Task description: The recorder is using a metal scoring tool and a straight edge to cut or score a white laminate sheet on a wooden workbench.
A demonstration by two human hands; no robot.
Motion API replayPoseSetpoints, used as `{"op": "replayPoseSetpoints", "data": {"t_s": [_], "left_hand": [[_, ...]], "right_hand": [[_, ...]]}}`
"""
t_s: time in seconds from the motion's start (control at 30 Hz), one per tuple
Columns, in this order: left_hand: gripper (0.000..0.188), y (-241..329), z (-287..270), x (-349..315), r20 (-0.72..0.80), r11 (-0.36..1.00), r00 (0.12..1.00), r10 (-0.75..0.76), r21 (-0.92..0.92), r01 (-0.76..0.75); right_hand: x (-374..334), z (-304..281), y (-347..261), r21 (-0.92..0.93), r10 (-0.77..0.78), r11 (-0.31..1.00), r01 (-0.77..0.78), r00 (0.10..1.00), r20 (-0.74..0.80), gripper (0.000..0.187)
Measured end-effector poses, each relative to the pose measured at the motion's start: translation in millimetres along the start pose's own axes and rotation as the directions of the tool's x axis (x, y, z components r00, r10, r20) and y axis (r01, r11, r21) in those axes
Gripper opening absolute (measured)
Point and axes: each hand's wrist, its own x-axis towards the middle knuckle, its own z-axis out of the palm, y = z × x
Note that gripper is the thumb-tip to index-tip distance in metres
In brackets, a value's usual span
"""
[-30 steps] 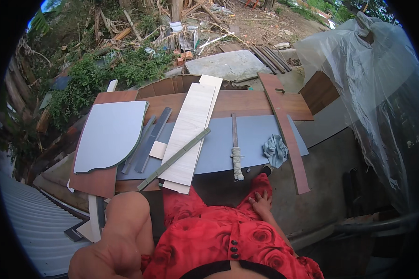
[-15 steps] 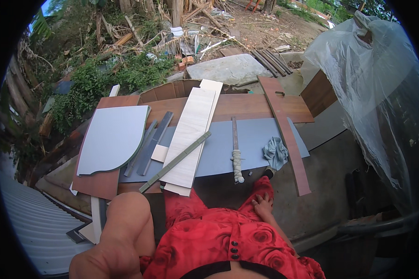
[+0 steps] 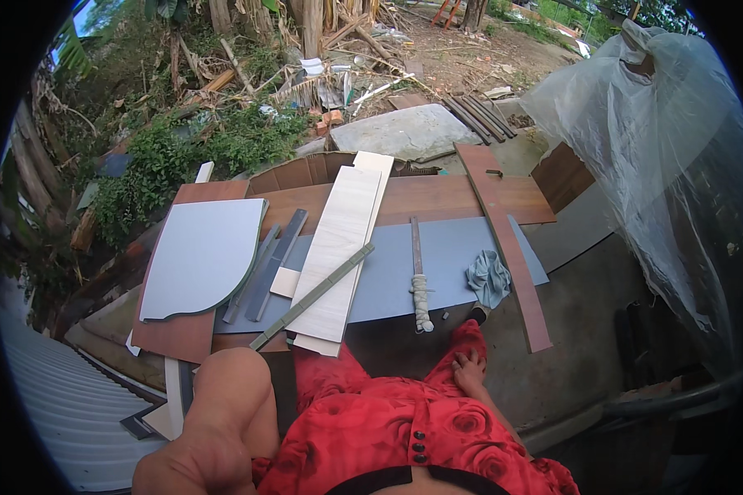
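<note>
My right hand (image 3: pixel 470 371) rests on the red trouser leg (image 3: pixel 446 361), its fingers spread loosely over the cloth and holding nothing. My left arm (image 3: pixel 231 404) is bent with the elbow forward; the hand itself is outside the picture. In front of me lie pale wooden strips (image 3: pixel 348 239), crossed by a narrow green strip (image 3: pixel 314 297). Right of them is a blade with a wrapped handle (image 3: pixel 421 304), lying on a blue-grey board (image 3: pixel 458 239). A crumpled grey-green cloth (image 3: pixel 488 279) lies beside a long reddish-brown plank (image 3: pixel 504 239).
A white panel with a curved edge (image 3: pixel 202 256) lies on brown boards at the left, beside dark metal strips (image 3: pixel 276 264). Clear plastic sheeting (image 3: pixel 636 132) hangs over something at the right. A corrugated sheet (image 3: pixel 66 379) is at lower left; a stone slab (image 3: pixel 409 132) lies beyond.
The whole view has shifted slightly, so the boards sit a little lower in the picture. My right hand stays on the leg, and the left arm remains bent.
</note>
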Motion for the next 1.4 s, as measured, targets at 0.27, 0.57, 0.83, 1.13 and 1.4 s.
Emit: {"op": "replayPoseSetpoints", "data": {"t_s": [0.27, 0.57, 0.83, 1.13, 1.4], "left_hand": [[0.042, -35.1, 3.4, -15.6, -0.263, 0.985, 0.951, 0.161, -0.018, -0.172], [0.026, -190.3, 51.1, -162.3, -0.330, 0.443, 0.425, -0.843, 0.025, 0.896], [0.037, -231.4, 105.1, -298.1, -0.105, 0.009, 0.118, -0.987, 0.709, 0.705], [0.027, -221.9, 122.8, -305.4, 0.108, 0.317, 0.373, -0.921, 0.763, 0.563], [0.033, -206.9, 110.4, -314.6, 0.049, 0.294, 0.408, -0.912, 0.772, 0.563]], "right_hand": [[-6.9, -5.2, -9.5, 0.013, -0.008, 1.000, 0.008, 0.999, -0.037, 0.042], [3.0, -14.3, -6.6, 0.108, -0.126, 0.986, 0.129, 0.992, -0.033, 0.036], [-15.3, -76.5, -104.7, 0.567, -0.355, 0.615, 0.548, 0.834, -0.422, 0.036], [24.9, -72.4, -134.6, 0.372, -0.452, 0.766, 0.524, 0.851, -0.267, 0.058], [36.8, -66.3, -153.3, 0.583, -0.408, 0.698, 0.416, 0.900, -0.153, 0.058]]}}
